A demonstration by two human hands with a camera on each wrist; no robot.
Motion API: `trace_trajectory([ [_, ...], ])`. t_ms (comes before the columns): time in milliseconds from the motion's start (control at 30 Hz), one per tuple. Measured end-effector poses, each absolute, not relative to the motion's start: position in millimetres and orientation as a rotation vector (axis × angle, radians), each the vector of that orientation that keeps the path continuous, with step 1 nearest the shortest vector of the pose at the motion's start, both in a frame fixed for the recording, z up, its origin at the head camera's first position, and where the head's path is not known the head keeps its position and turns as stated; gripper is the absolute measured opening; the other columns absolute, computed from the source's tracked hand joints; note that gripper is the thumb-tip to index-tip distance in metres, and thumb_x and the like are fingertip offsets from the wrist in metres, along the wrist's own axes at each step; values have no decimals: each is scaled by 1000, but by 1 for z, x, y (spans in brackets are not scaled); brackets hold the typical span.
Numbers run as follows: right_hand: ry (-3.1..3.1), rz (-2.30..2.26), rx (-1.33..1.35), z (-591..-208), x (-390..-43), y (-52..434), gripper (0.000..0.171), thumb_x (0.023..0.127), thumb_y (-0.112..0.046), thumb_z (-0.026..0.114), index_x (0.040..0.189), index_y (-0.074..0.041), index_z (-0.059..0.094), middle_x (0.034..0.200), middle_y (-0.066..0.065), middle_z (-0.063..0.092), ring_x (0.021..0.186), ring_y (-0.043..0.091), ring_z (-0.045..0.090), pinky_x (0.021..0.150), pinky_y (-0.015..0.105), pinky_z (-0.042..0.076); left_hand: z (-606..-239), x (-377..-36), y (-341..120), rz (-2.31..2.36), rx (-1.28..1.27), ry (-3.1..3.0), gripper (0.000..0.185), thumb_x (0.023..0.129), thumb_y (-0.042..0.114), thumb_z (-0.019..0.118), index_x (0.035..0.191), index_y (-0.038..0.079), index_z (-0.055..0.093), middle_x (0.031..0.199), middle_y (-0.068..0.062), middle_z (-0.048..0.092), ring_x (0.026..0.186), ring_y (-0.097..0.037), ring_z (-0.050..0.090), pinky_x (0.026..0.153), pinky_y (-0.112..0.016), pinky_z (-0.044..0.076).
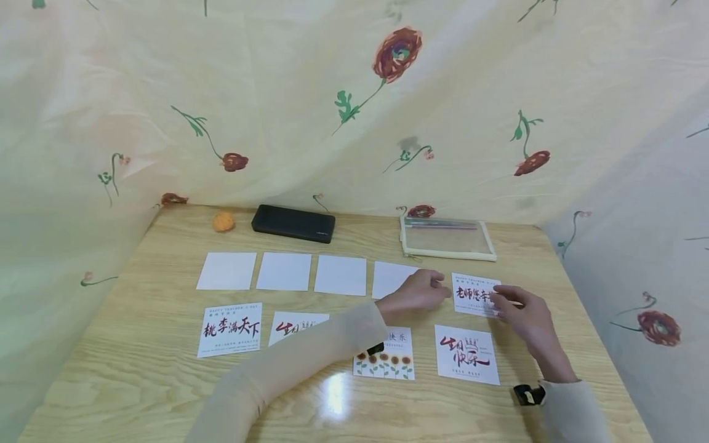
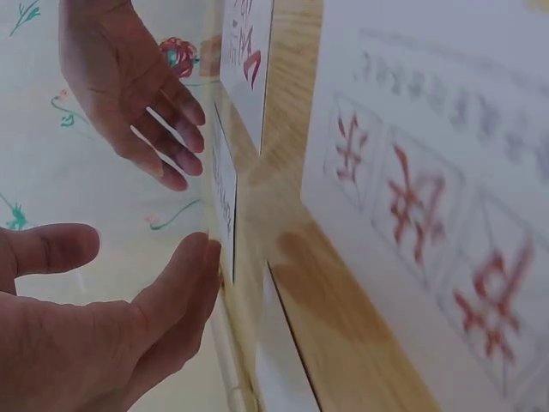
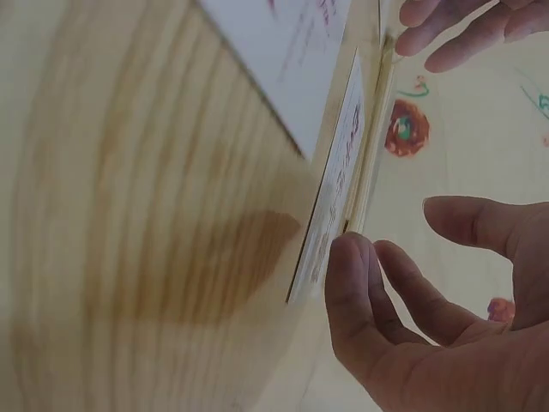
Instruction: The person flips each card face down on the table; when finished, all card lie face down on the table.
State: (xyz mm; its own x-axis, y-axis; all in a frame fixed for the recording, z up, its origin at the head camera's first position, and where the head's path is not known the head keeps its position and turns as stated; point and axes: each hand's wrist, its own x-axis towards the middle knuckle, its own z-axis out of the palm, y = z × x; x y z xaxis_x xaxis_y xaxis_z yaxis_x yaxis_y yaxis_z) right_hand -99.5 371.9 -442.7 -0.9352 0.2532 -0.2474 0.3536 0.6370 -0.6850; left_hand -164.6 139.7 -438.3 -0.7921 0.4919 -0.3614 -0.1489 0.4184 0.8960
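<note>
My left hand [image 1: 418, 292] reaches across over a blank white card [image 1: 390, 278], its loosely bent fingers near the left edge of a card with red and black lettering [image 1: 471, 296]. At that card's right edge is my right hand [image 1: 523, 314], partly covering it. In the left wrist view the left thumb and fingers [image 2: 176, 296] stand apart with nothing between them. The right fingers [image 3: 347, 292] are also spread from the thumb in the right wrist view, beside the lettered card [image 3: 330, 206]. Whether fingertips touch the card, I cannot tell.
Further blank cards [image 1: 285, 271] lie left in the back row. In front are lettered cards [image 1: 229, 329], a sunflower card [image 1: 382, 366] and a birthday card [image 1: 467, 357]. Behind stand an orange ball [image 1: 224, 221], a black case [image 1: 293, 223] and a clear zip pouch [image 1: 448, 240].
</note>
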Motion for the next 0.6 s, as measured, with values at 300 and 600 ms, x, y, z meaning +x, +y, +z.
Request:
trace_trajectory([
  [300, 2725, -1129, 706, -444, -99, 384, 58, 109, -35, 50, 152, 4, 46, 147, 31, 50, 115, 33, 61, 67, 17, 51, -440, -155, 155, 1414, 297, 2124, 57, 102, 32, 63, 154, 10, 51, 154, -8, 58, 143, -23, 55, 116, -36, 49],
  [600, 2713, -1142, 765, -445, -99, 386, 60, 109, -35, 50, 154, 4, 42, 148, 32, 46, 115, 36, 60, 64, 16, 50, -441, -149, 171, 1465, 313, 2176, 55, 98, 29, 64, 147, 7, 56, 143, -8, 65, 128, -21, 64, 107, -30, 53],
])
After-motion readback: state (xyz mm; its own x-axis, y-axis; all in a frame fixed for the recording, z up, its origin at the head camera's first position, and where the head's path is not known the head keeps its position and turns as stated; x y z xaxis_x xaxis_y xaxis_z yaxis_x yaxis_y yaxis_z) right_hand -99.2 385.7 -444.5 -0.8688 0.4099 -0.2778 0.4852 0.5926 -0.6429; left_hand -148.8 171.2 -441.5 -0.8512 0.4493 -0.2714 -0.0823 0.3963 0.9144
